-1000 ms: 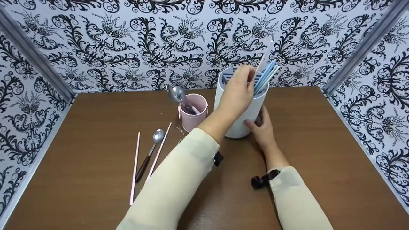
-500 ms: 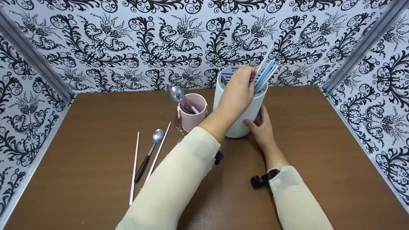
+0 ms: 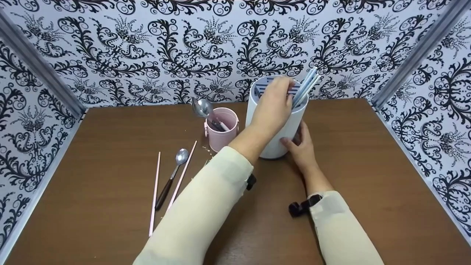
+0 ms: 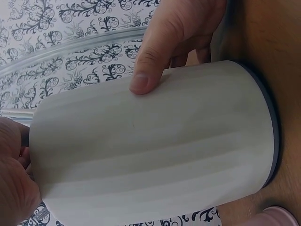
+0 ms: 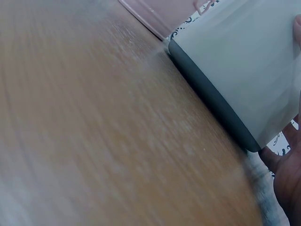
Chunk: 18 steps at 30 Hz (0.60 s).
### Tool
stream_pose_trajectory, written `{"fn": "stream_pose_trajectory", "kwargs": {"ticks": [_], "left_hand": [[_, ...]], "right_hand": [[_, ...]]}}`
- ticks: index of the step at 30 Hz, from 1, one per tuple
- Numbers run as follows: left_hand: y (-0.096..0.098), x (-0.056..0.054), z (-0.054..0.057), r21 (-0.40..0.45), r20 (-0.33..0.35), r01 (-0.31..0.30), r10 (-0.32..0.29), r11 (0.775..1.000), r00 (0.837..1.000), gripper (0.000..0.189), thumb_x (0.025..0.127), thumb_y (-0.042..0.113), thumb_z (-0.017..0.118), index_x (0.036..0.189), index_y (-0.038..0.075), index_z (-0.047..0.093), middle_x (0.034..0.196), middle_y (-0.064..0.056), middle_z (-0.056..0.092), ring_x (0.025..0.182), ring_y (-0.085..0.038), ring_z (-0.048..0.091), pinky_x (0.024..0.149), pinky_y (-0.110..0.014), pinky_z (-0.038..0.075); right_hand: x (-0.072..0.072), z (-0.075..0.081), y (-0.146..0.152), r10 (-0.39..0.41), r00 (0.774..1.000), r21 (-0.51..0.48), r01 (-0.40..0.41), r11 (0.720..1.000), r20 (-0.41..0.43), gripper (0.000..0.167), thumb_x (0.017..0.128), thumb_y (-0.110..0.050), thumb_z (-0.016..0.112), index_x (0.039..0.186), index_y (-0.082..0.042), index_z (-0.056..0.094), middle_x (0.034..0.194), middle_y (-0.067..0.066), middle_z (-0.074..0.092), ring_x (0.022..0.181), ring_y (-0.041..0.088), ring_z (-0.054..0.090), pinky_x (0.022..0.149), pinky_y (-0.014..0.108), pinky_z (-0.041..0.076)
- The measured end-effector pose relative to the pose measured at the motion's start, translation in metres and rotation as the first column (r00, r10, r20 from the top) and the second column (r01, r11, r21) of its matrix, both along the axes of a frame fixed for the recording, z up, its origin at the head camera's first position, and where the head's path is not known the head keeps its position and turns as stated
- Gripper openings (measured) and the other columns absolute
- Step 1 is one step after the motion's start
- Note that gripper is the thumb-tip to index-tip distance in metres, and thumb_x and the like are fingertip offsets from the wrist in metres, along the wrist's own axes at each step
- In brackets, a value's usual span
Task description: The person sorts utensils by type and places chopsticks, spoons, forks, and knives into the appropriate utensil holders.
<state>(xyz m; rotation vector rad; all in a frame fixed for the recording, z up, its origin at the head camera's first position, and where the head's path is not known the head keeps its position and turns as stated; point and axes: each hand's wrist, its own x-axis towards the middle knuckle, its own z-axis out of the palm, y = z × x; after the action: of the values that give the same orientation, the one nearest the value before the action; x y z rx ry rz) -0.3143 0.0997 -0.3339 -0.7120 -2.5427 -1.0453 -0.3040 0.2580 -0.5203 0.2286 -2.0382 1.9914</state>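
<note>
Nearest, on the left of the table (image 3: 92, 165), two pink sticks (image 3: 155, 194) lie either side of a dark-handled spoon (image 3: 167, 188); the left sleeve (image 3: 206, 206) covers the near end of the stick on the right. Farther off, a pink cup (image 3: 220, 140) holds cutlery, a metal spoon head (image 3: 202, 107) leaning out leftward. Just right of it stands the white holder (image 3: 274, 147), clamped low on its right side by the person's right grip (image 3: 303, 151). The left grip (image 3: 274, 101) is at the holder's slotted top, fingers curled; whether they pinch anything cannot be told, since the back of the hand hides them. The pale stick that rose above that hand half a second ago no longer shows, so it has probably gone down into the holder, near the blue sticks (image 3: 304, 88) at its right rim. If so, the pink sticks and dark-handled spoon are what remain loose.
</note>
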Motion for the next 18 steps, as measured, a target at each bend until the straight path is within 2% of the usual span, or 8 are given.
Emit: {"fn": "stream_pose_trajectory", "kwargs": {"ticks": [8,14,18], "left_hand": [[-0.003,0.007,-0.001,0.027,-0.069,0.039,-0.037,0.999,0.997,0.027,0.101,0.006,0.060,0.128,0.008,0.063,0.130,-0.006,0.063,0.128,-0.018,0.058,0.115,-0.022,0.042],[-0.005,0.014,-0.004,0.032,-0.107,0.088,-0.084,0.996,0.991,0.027,0.102,0.006,0.059,0.128,0.007,0.063,0.128,-0.006,0.064,0.125,-0.017,0.060,0.113,-0.019,0.044],[-0.007,0.018,-0.009,0.062,-0.134,0.104,-0.095,0.993,0.986,0.026,0.102,0.005,0.059,0.128,0.006,0.064,0.127,-0.007,0.064,0.123,-0.017,0.061,0.112,-0.019,0.044]], "right_hand": [[-0.001,0.001,0.000,0.003,1.000,0.005,-0.003,1.000,-0.003,0.089,0.090,-0.012,0.073,0.164,-0.008,0.024,0.163,0.013,0.039,0.149,0.029,0.041,0.123,0.050,0.035],[0.000,0.001,0.000,0.005,1.000,0.004,-0.005,1.000,-0.003,0.096,0.089,-0.025,0.081,0.165,-0.008,0.024,0.164,0.013,0.038,0.149,0.029,0.042,0.123,0.050,0.035],[0.000,0.001,0.001,-0.001,1.000,0.016,0.001,1.000,-0.002,0.094,0.090,-0.021,0.078,0.165,-0.007,0.022,0.165,0.013,0.036,0.149,0.029,0.040,0.123,0.050,0.034]]}}
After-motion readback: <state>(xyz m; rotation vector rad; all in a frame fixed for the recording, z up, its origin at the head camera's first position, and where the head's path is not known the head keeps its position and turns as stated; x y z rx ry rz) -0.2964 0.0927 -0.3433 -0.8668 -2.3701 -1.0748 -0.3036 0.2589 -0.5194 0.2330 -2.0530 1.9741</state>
